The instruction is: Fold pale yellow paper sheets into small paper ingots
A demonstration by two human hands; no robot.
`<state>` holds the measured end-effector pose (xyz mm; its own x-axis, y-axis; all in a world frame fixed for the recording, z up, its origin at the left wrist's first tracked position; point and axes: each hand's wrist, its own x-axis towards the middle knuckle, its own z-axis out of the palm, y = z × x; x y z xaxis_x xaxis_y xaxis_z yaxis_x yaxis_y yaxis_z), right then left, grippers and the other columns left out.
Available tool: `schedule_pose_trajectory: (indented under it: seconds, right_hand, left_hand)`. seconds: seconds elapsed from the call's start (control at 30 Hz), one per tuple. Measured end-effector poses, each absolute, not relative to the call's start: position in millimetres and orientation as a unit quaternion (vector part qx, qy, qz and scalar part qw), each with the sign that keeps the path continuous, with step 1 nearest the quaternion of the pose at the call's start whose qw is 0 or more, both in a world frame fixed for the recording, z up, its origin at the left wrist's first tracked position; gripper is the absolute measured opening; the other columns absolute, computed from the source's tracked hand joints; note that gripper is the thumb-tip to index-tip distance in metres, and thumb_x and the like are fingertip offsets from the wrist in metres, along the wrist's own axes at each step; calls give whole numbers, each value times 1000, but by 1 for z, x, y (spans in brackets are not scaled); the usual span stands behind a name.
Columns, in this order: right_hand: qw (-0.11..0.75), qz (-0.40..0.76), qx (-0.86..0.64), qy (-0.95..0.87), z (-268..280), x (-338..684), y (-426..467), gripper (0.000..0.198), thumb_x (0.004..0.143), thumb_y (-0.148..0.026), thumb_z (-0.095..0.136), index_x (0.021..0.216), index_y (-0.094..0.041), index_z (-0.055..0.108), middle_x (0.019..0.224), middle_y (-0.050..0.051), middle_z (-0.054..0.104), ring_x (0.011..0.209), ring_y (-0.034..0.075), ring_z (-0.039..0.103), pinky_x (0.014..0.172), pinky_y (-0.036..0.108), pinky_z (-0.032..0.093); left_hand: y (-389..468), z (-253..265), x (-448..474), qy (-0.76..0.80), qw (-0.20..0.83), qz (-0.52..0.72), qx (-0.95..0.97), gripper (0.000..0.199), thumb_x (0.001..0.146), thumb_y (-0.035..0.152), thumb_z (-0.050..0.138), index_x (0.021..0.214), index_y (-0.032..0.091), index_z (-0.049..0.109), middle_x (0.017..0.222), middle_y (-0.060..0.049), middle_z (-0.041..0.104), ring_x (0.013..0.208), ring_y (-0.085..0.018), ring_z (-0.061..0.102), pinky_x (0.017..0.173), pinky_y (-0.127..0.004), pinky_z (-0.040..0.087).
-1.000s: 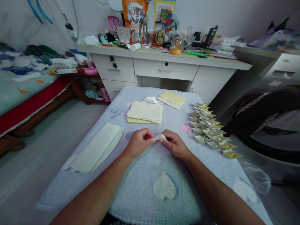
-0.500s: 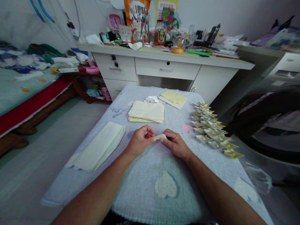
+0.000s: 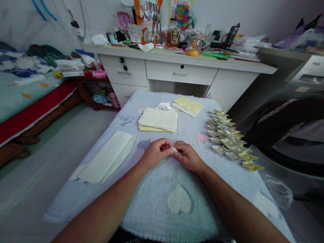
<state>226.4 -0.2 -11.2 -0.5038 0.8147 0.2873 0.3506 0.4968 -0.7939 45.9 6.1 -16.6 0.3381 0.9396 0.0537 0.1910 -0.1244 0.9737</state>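
Observation:
A small folded piece of pale paper (image 3: 173, 149) is pinched between my two hands above the middle of the cloth-covered table (image 3: 157, 192). My left hand (image 3: 157, 153) grips its left side, thumb on top and fingers curled. On the other side, my right hand (image 3: 188, 155) holds it between thumb and bent forefinger. The fingers hide most of the paper. Beyond the hands lies a stack of cream and yellow paper sheets (image 3: 159, 118). Rows of folded paper boats (image 3: 229, 141) stand to the right.
Large folded pale sheets (image 3: 107, 158) lie at the table's left. Behind the stack are crumpled white tissue (image 3: 164, 106) and yellow paper (image 3: 188, 103). A white desk (image 3: 181, 72) crowded with objects stands beyond; a bed (image 3: 30, 98) is at left, a washing machine (image 3: 301, 98) at right.
My hands have drawn closer together, the left shifting slightly right. Less of the folded paper shows between the fingers now.

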Motion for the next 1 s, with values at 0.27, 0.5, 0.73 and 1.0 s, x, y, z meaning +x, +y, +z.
schedule_pose_trajectory:
  seconds: [0.27, 0.5, 0.73, 1.0]
  right_hand:
    - [332, 401, -379, -765, -10, 232, -2, 38, 91, -51, 51, 75, -18, 62, 72, 1, 55, 71, 14, 52, 70, 27, 40]
    - [336, 348, -389, -784, -10, 234, 0, 40, 92, -48, 50, 66, -18, 58, 65, 0, 50, 69, 13, 49, 70, 28, 37]
    - [330, 361, -404, -773, -10, 232, -2, 33, 87, -48, 58, 75, -18, 61, 71, 0, 55, 72, 14, 50, 70, 28, 37]
    - [337, 383, -395, -764, -11, 232, -3, 31, 87, -46, 60, 74, -17, 66, 67, 0, 53, 71, 14, 49, 70, 28, 38]
  left_hand:
    - [8, -16, 43, 435, 521, 386, 625, 16, 77, 30, 64, 75, 15, 59, 66, 4, 50, 61, -9, 44, 58, -21, 34]
    - [7, -18, 45, 421, 543, 386, 616, 16, 78, 30, 63, 82, 16, 59, 70, 4, 52, 65, -9, 48, 61, -21, 37]
    - [7, -17, 45, 427, 542, 393, 608, 16, 77, 30, 65, 78, 15, 60, 69, 2, 55, 63, -10, 49, 60, -22, 37]
    - [4, -12, 48, 412, 553, 399, 605, 15, 74, 28, 67, 75, 15, 59, 65, 4, 52, 60, -9, 46, 58, -22, 35]
